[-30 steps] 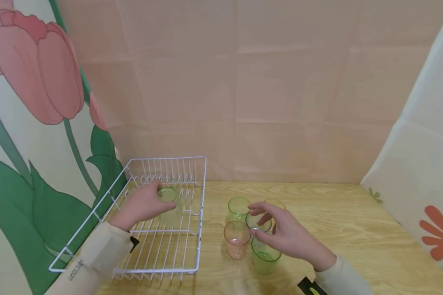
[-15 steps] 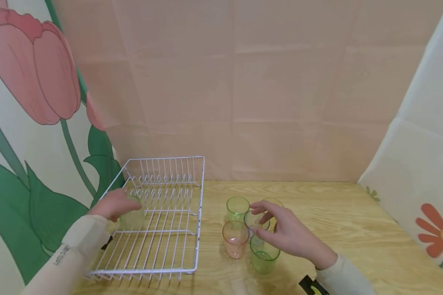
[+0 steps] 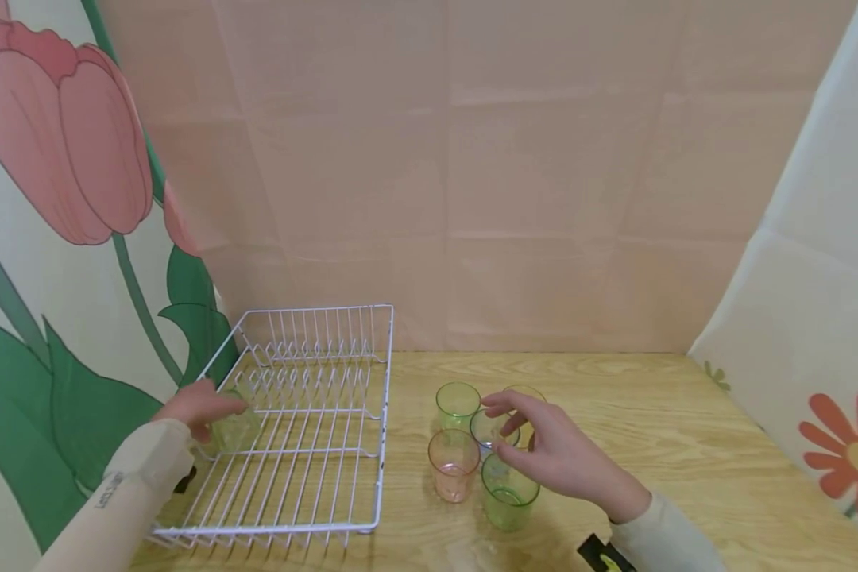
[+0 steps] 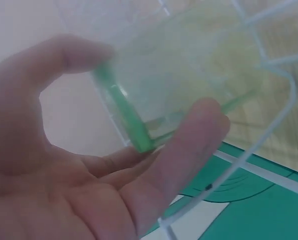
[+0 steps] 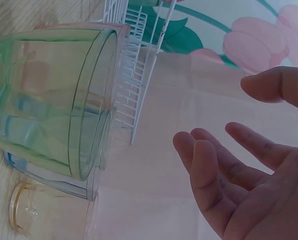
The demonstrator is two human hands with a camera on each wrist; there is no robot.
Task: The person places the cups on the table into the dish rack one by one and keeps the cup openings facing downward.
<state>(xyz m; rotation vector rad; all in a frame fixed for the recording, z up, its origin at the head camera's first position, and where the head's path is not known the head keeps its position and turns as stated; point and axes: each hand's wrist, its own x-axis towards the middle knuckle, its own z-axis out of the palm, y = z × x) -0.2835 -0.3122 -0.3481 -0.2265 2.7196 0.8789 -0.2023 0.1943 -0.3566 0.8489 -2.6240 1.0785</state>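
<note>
At the left side of the white wire dish rack, my left hand grips a pale green drinking glass between thumb and fingers. The left wrist view shows the glass's thick green edge close to my palm, its body pointing away among the rack wires. My right hand hovers, fingers loosely curved and holding nothing, above a cluster of glasses. These are a green glass at the back, a pink glass, a clear bluish-rimmed glass, a darker green glass in front and a yellowish glass.
The rack stands on a wood-grain table, left of the glasses. A pinkish cloth backdrop rises behind, with a tulip-printed sheet on the left and a flower-printed white sheet on the right.
My left hand has carried the green glass leftward and lower, from over the rack's middle to its left side. The right hand stays over the cluster.
</note>
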